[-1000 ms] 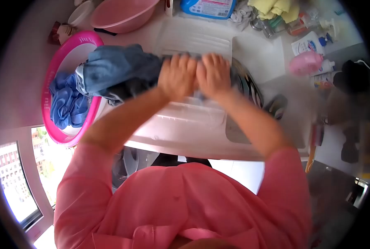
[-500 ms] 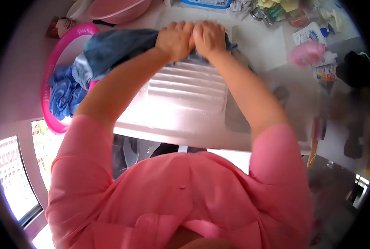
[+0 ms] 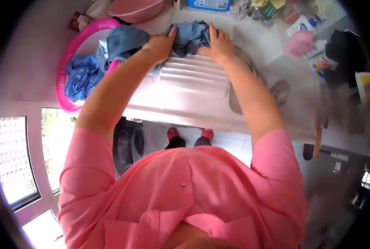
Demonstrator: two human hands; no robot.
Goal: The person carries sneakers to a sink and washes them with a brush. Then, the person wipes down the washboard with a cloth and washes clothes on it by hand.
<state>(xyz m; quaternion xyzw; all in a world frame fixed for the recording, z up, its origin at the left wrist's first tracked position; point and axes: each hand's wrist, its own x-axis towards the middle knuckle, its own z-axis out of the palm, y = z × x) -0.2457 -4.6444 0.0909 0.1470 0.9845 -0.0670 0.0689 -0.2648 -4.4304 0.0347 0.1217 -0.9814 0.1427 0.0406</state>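
A wet-looking blue-grey garment (image 3: 189, 36) lies bunched across the top of the ribbed white washboard (image 3: 195, 76). Its left part drapes over the rim of a pink-edged basin (image 3: 63, 68). My left hand (image 3: 160, 46) is closed on the middle of the cloth, its thumb pointing away from me. At the cloth's right end, my right hand (image 3: 220, 45) grips the edge between thumb and fingers, with the fingers somewhat apart. Inside the basin sits a crumpled lighter blue cloth (image 3: 83, 76).
A pink bowl (image 3: 136, 10) and a blue-labelled container (image 3: 210, 4) stand along the back. The sink hollow (image 3: 236, 97) lies right of the washboard. Several bottles, including a pink one (image 3: 299, 43), crowd the right side. Below left is a round-doored washing machine (image 3: 129, 143).
My hands have gone from pressed together on the bunched garment to apart, with a stretch of cloth showing between them. The view has shifted, and the floor and red shoes now show.
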